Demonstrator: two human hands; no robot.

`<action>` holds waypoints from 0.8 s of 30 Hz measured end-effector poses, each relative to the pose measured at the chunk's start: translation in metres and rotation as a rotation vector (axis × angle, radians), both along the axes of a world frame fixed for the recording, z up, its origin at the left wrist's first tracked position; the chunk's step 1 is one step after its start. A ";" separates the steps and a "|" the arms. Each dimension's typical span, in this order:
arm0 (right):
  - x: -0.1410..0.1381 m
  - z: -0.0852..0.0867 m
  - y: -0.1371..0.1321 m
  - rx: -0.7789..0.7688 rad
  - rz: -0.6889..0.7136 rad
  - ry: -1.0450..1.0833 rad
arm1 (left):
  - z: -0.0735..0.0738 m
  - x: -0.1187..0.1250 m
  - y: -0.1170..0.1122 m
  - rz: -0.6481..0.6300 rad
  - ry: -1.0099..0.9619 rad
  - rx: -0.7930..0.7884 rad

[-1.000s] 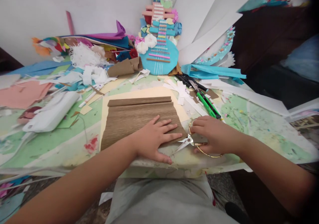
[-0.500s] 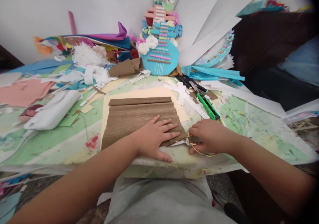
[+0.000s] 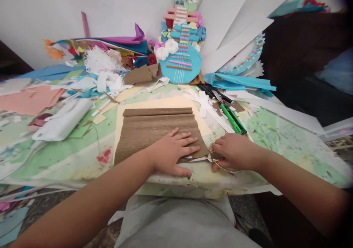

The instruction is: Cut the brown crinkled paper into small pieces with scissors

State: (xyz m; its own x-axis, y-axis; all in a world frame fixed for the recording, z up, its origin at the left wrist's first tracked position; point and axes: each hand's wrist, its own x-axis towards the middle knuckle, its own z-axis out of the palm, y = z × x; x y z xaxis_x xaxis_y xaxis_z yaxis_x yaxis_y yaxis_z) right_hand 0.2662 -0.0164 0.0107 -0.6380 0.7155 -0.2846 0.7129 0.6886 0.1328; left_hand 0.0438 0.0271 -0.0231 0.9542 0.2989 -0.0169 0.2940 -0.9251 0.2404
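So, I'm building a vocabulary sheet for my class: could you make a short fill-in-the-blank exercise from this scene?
1. The left hand lies flat, fingers spread, on a sheet coloured ____.
2. The right hand holds scissors whose handles are coloured ____.
3. Of the two hands, the green cutter lies nearer the ____ one.
4. The round body of the craft guitar is ____.

Missing words: brown; gold; right; blue.

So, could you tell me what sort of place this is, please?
Probably a craft workspace: a blue guitar-shaped model, a green plastic cutter and a broad brown paper sheet suggest it.
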 end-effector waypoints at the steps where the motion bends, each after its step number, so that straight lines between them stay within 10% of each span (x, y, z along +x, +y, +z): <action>1: 0.000 0.000 0.000 0.000 0.002 0.004 | 0.000 0.000 0.000 0.002 -0.003 0.000; 24: 0.009 0.007 -0.009 -0.089 -0.138 -0.011 | -0.002 -0.004 0.002 0.201 -0.032 0.059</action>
State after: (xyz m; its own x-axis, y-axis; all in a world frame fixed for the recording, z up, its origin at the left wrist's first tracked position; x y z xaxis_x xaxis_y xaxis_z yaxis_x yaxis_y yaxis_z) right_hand 0.2755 -0.0254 0.0174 -0.5322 0.7675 -0.3573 0.8003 0.5937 0.0832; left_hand 0.0401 0.0287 -0.0256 0.8752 0.4825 0.0355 0.4668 -0.8614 0.2001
